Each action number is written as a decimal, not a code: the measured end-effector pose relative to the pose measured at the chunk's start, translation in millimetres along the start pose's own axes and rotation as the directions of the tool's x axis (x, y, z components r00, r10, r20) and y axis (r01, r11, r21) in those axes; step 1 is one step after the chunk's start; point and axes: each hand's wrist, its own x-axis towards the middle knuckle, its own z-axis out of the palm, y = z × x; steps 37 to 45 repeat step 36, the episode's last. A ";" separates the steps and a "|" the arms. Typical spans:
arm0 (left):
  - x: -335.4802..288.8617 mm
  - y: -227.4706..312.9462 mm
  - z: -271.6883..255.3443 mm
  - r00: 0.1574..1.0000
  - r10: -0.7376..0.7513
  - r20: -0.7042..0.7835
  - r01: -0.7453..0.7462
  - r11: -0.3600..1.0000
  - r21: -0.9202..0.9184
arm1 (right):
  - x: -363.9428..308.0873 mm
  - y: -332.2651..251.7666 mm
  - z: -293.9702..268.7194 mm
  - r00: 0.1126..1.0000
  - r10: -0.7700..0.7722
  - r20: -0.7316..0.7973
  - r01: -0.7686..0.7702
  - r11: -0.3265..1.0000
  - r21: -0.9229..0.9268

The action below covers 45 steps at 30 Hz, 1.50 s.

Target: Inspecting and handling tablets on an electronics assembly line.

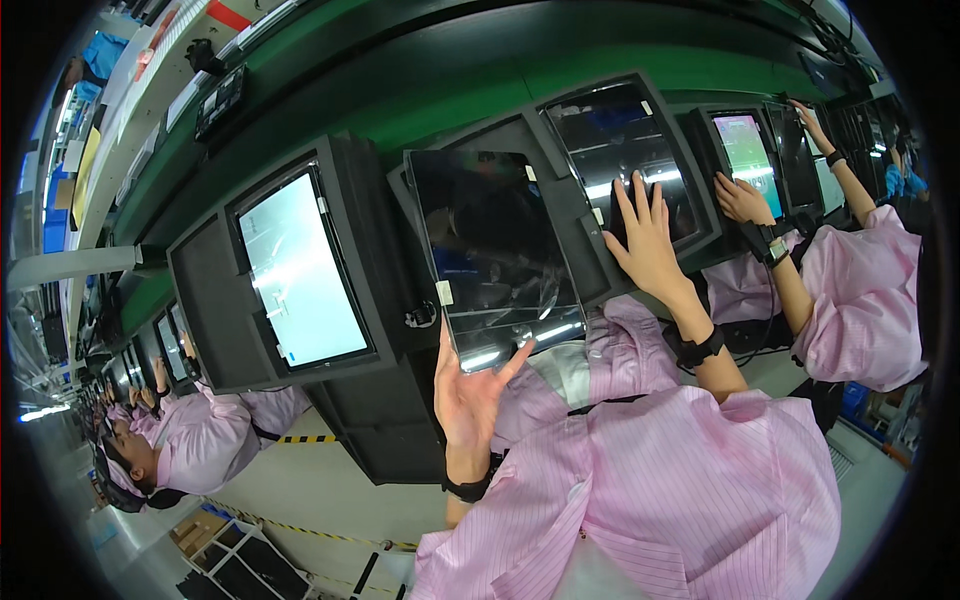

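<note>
My left hand supports a dark-screened tablet by its lower edge. The thumb shows at the near edge, one finger runs up the left side, and the rest of the fingers are hidden behind it. This tablet is tilted up over a black foam tray and carries small white tabs on its edges. To the right, a second dark tablet lies in the recess of a black tray. My right hand rests on its lower part with fingers spread, gripping nothing.
On the left, a tablet with a lit white screen sits in another black tray. A co-worker's hand is near a tablet with a colourful screen at right. A metal shelf borders the green bench.
</note>
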 end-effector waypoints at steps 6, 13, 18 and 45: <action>2.0 -0.8 -0.3 1.000 -0.009 0.024 0.008 0.999 0.042 | -3.1 30.0 -8.2 0.976 -0.117 0.181 0.105 0.992 0.075; 1.4 -2.7 -1.6 0.999 0.003 0.032 -0.005 0.999 0.036 | 4.1 56.2 -28.8 0.973 -0.095 0.211 0.139 0.969 -0.204; 0.7 -5.7 -2.3 0.999 0.024 0.045 -0.025 1.000 0.014 | -4.8 55.1 -35.5 0.987 -0.146 0.065 0.156 0.969 -0.192; -1.8 -16.2 0.3 0.994 0.046 0.102 -0.061 0.987 0.151 | -13.6 29.2 1.2 0.985 -0.092 0.147 0.078 0.992 0.097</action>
